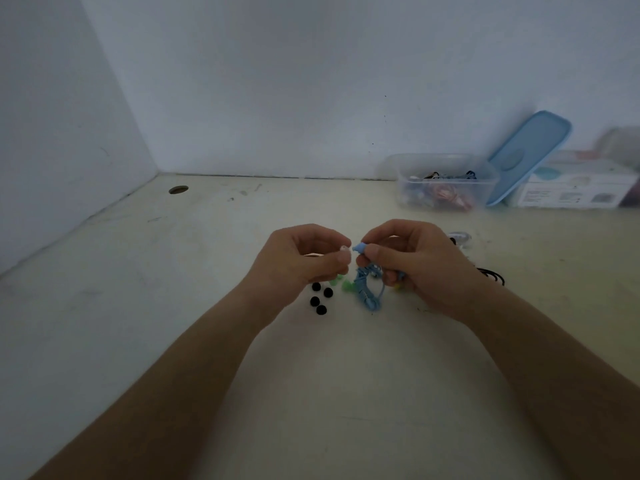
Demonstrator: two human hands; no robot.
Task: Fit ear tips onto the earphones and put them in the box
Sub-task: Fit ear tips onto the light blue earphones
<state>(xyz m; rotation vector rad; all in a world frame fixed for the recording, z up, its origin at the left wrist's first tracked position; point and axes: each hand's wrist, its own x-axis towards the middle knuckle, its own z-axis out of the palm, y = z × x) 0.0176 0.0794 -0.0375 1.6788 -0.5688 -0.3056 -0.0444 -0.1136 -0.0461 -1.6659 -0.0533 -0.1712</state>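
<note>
Near the table's middle: I see my left hand (301,258) and right hand (412,261) held close together just above the table (207,271), fingertips facing each other.
Left hand: fingers curled, thumb and forefinger pinching a small whitish ear tip (344,249).
Right hand: fingers curled round a blue earphone (360,248), whose tip sticks out toward 9 o'clock.
Ear tip and earphone: just beside each other, tip to tip. I cannot tell whether they touch.
Cable (369,292): blue and bundled in loops, hanging from the right hand toward 6 o'clock, with its low end at the table.
Black ear tips (320,299): four, loose on the table in a tight cluster, at 7 o'clock from the pinched tip and below the left hand.
Green ear tips (341,284): a few, blurred, lying between the black ones and the cable.
Box (446,181): clear plastic, open, standing against the back wall at 2 o'clock from the hands and well apart from them. It holds a jumble of coloured cords.
Lid (526,157): light blue, tilted, leaning by the box's right end.
Carton (575,188): white, printed, just right of the lid.
Black cord (491,273): on the table at 3 o'clock, partly hidden by the right hand.
</note>
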